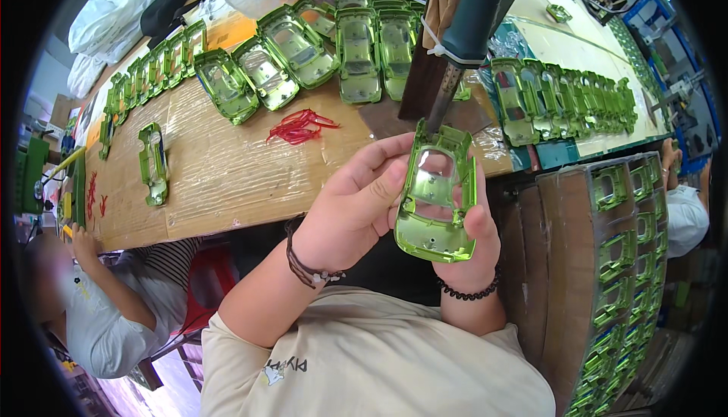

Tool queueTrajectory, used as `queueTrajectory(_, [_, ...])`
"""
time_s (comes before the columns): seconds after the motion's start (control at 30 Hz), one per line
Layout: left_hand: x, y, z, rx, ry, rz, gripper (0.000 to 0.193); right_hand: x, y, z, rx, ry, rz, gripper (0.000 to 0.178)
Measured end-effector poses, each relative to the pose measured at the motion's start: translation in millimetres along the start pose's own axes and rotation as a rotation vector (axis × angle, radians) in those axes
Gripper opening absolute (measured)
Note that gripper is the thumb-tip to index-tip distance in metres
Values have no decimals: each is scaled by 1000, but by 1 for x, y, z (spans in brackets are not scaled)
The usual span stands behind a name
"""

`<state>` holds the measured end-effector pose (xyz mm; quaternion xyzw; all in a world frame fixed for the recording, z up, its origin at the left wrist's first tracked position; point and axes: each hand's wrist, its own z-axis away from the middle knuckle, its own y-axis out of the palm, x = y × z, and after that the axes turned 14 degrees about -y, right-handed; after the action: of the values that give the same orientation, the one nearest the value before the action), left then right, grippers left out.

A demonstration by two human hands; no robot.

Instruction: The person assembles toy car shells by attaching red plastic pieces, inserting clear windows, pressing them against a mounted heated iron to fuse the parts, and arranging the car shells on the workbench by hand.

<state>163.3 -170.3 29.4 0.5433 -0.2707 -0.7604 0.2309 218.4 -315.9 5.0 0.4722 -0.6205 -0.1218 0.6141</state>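
A shiny green plastic toy car body shell point(431, 236) is held between my two hands, its open underside facing up. My left hand point(362, 193) grips its left edge, thumb laid along the rim. My right hand point(479, 239) wraps the right edge from below, thumb against the side. The far end of the shell touches or sits just under the metal tip point(446, 95) of a dark green tool mounted upright point(478, 15) with zip ties round it. Small red plastic strips point(299, 126) lie in a pile on the table to the left.
Rows of green car shells point(360, 57) line the back of the cardboard-covered table point(250, 167), with another row point(561, 98) at the right. One shell point(154, 163) lies alone at left. A tall box of shells point(561, 220) stands beside me. Another person point(114, 303) sits at the left.
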Motion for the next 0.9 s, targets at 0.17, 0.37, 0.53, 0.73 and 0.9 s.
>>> queueTrajectory(0.17, [0,0,0,40,-12,99,53,2,6,1,-20,1,-15,95])
queueTrajectory(0.37, [1,-1,0,34,-10,114,53,5,9,1,-22,21,34,95])
queueTrajectory(0.53, [2,-2,0,34,0,68,54,4,8,1,-34,19,38,97])
queueTrajectory(0.73, [5,-4,-2,73,-2,103,51,6,8,1,-46,19,23,97])
queueTrajectory(0.9, [2,1,2,63,-9,93,49,7,7,4,-40,24,0,92])
